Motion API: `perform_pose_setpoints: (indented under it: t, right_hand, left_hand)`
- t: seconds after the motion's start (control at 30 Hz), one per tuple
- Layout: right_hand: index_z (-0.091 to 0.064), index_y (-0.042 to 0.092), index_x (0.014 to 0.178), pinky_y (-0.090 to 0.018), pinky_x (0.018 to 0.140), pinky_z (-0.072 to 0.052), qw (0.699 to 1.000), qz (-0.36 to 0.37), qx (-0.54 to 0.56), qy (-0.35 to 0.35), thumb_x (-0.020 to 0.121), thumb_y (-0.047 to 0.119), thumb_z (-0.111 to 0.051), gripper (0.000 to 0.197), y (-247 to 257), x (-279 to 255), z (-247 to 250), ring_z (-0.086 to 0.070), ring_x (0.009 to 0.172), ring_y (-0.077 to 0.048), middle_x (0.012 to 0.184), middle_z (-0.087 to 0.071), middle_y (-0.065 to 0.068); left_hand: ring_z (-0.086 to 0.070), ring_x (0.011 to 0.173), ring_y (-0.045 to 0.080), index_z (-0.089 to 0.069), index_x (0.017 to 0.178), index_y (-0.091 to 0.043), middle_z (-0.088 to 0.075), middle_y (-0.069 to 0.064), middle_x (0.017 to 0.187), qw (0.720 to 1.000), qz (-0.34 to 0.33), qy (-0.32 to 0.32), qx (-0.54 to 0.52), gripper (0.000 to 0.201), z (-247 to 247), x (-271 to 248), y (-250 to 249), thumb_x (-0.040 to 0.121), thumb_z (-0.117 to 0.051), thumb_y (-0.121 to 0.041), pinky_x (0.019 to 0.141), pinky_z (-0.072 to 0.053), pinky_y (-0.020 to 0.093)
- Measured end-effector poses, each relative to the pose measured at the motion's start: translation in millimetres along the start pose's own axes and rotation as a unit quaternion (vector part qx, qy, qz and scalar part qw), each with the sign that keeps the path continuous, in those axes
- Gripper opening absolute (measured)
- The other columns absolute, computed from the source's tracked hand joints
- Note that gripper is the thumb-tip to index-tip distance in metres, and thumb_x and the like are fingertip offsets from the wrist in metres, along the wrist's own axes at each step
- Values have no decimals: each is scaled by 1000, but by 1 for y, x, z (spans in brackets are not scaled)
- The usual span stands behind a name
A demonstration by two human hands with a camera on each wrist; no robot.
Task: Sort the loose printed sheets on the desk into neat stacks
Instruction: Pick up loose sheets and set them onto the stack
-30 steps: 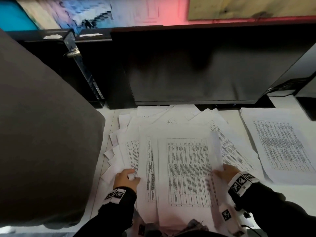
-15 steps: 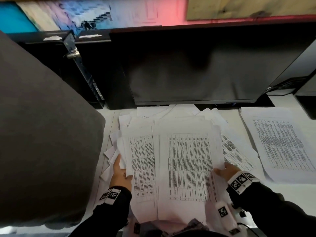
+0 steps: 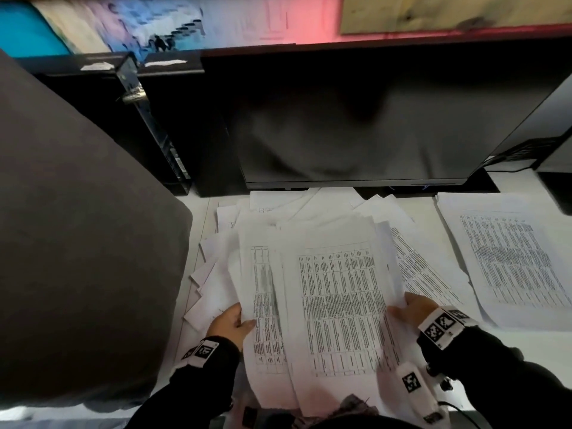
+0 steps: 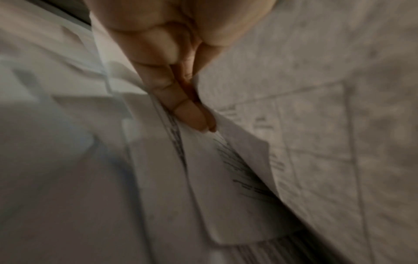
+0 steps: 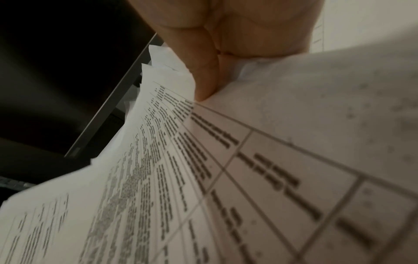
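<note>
A thick bundle of printed sheets [image 3: 337, 308] with table text lies fanned in the middle of the white desk [image 3: 526, 351]. My left hand [image 3: 230, 323] grips the bundle's left edge, thumb on top; in the left wrist view its fingers [image 4: 181, 107] reach in between the sheets [image 4: 226, 160]. My right hand [image 3: 408, 308] holds the right edge, and the right wrist view shows a finger [image 5: 203, 78] pressed against the paper [image 5: 203, 178]. More loose sheets [image 3: 213, 292] stick out untidily at the left and behind. A squared stack [image 3: 507, 261] lies at the right.
A dark monitor [image 3: 371, 125] stands right behind the papers. A large grey padded shape [image 3: 77, 258] fills the left side. Dark equipment [image 3: 557, 193] sits at the far right edge.
The bundle has been gathered and tilted a little, its sheets overlapping more tightly. My left hand shifted from the loose pile onto the bundle's left edge; my right hand stayed at the right edge.
</note>
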State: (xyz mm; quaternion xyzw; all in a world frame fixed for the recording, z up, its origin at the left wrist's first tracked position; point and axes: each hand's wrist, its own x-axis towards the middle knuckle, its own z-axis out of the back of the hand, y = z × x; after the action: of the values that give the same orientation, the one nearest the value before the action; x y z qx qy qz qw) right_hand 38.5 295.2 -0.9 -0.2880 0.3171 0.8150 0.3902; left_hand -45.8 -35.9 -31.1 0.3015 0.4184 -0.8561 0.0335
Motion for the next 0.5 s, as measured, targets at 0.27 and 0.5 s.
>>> perform_pose_setpoints:
  t: [0.27,0.5]
  right_hand:
    - [-51,2,128,-27,84,-47,999,12,1,40,86,41,-58,57,20,-3,-25,-60,110,-27,123,-61,-15]
    - [-52,2,126,-33,94,-46,998,33,35,43,84,31,-64,52,23,-1,-26,-58,110,-27,122,-61,-14]
  left_hand:
    - [-63,96,16,-54,80,-38,-66,-12,86,999,-19,33,21,42,-16,-2,-10,82,-52,4,90,-48,27]
    - [-67,90,22,-56,76,-42,-72,1,86,999,-3,12,30,38,-12,-1,-8,74,-68,-6,86,-53,32]
